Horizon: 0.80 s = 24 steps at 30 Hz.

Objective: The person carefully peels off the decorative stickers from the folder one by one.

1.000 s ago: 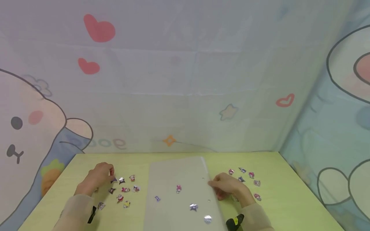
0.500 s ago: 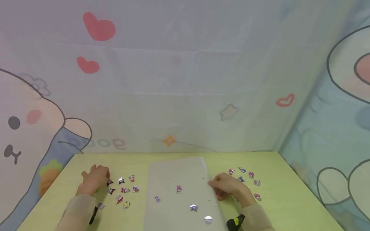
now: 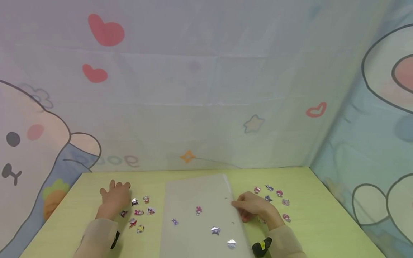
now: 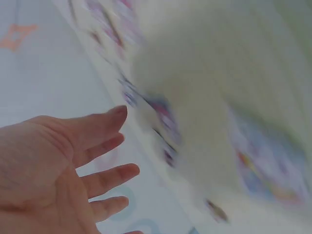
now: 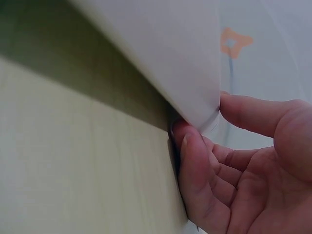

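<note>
My left hand (image 3: 115, 197) is over the left part of the table, beside a scatter of small character stickers (image 3: 138, 212). In the left wrist view that hand (image 4: 53, 168) has its fingers apart and holds nothing; the stickers behind it are blurred. A white panel (image 3: 187, 193) lies at the centre, bearing a pink sticker (image 3: 198, 210), a star-shaped purple sticker (image 3: 215, 230) and a shiny round one (image 3: 231, 244). My right hand (image 3: 255, 208) pinches the panel's right edge. In the right wrist view, thumb and fingers grip the raised edge of the panel (image 5: 180, 58).
More stickers (image 3: 279, 193) lie right of the panel on the pale yellow table (image 3: 322, 222). A cloth backdrop (image 3: 206, 86) with printed hearts rises behind the table. A black wrist strap (image 3: 262, 247) sits at the right sleeve.
My left hand drew slightly left, then came back right and spread its fingers over the left stickers. The sleeve now covers the lowest left sticker. My right hand keeps its hold on the panel.
</note>
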Each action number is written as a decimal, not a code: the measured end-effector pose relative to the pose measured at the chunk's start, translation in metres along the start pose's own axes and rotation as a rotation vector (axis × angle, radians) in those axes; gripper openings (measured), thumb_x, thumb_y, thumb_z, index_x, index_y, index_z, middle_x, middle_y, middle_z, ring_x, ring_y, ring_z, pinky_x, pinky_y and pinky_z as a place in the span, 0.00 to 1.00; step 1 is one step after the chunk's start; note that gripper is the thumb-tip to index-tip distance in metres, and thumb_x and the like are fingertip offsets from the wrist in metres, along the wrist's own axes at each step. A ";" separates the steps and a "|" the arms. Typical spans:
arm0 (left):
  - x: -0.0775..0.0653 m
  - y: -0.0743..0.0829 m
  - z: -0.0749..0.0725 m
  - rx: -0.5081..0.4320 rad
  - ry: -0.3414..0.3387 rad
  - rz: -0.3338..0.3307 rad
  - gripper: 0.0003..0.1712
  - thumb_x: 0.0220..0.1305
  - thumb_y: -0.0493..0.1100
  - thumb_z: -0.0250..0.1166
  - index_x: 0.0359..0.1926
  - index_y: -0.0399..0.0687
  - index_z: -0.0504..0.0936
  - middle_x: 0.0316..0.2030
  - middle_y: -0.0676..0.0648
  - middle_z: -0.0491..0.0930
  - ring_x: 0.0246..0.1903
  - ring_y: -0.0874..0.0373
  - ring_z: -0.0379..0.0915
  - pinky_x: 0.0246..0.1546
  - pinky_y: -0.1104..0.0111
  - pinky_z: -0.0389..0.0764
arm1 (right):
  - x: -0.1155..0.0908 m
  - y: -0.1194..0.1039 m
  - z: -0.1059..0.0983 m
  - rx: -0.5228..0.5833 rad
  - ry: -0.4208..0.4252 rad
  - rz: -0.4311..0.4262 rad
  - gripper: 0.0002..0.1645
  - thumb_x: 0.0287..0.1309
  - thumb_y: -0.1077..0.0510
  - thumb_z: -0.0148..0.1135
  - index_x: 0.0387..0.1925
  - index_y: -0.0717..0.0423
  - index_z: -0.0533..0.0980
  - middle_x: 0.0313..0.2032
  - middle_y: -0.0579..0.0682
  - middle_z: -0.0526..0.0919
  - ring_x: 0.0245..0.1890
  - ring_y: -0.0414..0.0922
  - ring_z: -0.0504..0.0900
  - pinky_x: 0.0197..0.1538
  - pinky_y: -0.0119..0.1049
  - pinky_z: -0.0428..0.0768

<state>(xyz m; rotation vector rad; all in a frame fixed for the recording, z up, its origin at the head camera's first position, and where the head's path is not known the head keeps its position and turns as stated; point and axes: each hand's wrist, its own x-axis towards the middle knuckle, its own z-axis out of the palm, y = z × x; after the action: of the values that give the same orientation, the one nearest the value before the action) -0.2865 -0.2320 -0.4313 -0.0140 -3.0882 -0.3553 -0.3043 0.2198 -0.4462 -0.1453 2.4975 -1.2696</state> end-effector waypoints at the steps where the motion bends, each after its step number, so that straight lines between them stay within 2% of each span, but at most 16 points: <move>1: 0.000 0.005 0.000 -0.012 -0.001 0.002 0.24 0.65 0.33 0.58 0.62 0.34 0.71 0.58 0.23 0.66 0.66 0.22 0.39 0.54 0.26 0.45 | 0.000 0.000 0.000 0.000 0.000 0.000 0.13 0.66 0.54 0.60 0.35 0.62 0.77 0.27 0.55 0.79 0.20 0.45 0.78 0.27 0.37 0.81; 5: -0.001 0.028 0.001 -0.066 0.000 0.018 0.27 0.64 0.39 0.65 0.63 0.36 0.71 0.60 0.26 0.66 0.68 0.24 0.38 0.57 0.27 0.44 | 0.000 0.000 0.000 0.006 0.000 -0.001 0.13 0.66 0.54 0.60 0.35 0.62 0.77 0.27 0.55 0.79 0.20 0.45 0.78 0.27 0.37 0.81; 11: -0.005 0.060 0.005 -0.127 0.010 0.058 0.29 0.63 0.43 0.67 0.63 0.39 0.72 0.62 0.29 0.66 0.69 0.27 0.39 0.60 0.29 0.43 | -0.002 -0.002 0.000 0.022 -0.009 -0.004 0.13 0.66 0.55 0.60 0.35 0.62 0.77 0.26 0.55 0.79 0.20 0.45 0.77 0.27 0.36 0.80; 14: -0.008 0.076 0.005 -0.159 -0.011 0.108 0.27 0.63 0.43 0.67 0.62 0.39 0.73 0.62 0.30 0.67 0.68 0.28 0.44 0.59 0.29 0.50 | -0.001 -0.004 -0.001 0.025 -0.016 -0.011 0.13 0.66 0.55 0.60 0.34 0.63 0.77 0.26 0.55 0.79 0.20 0.45 0.78 0.27 0.36 0.80; 20: -0.013 0.108 0.013 -0.226 -0.109 0.218 0.24 0.62 0.41 0.68 0.58 0.41 0.76 0.61 0.34 0.70 0.66 0.33 0.55 0.57 0.35 0.62 | -0.001 -0.005 -0.001 0.028 -0.035 -0.021 0.13 0.66 0.55 0.60 0.33 0.63 0.77 0.26 0.56 0.78 0.19 0.44 0.77 0.26 0.35 0.80; 24: -0.014 0.132 0.020 -0.274 -0.114 0.269 0.23 0.61 0.39 0.68 0.57 0.40 0.78 0.60 0.35 0.71 0.64 0.36 0.59 0.58 0.40 0.66 | -0.002 -0.006 -0.001 0.036 -0.035 -0.021 0.13 0.66 0.55 0.60 0.34 0.63 0.77 0.26 0.56 0.78 0.20 0.44 0.77 0.27 0.36 0.81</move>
<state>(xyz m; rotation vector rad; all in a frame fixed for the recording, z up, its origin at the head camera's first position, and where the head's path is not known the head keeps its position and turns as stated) -0.2717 -0.0987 -0.4216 -0.4658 -3.0601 -0.7823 -0.3031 0.2175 -0.4408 -0.1841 2.4481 -1.3077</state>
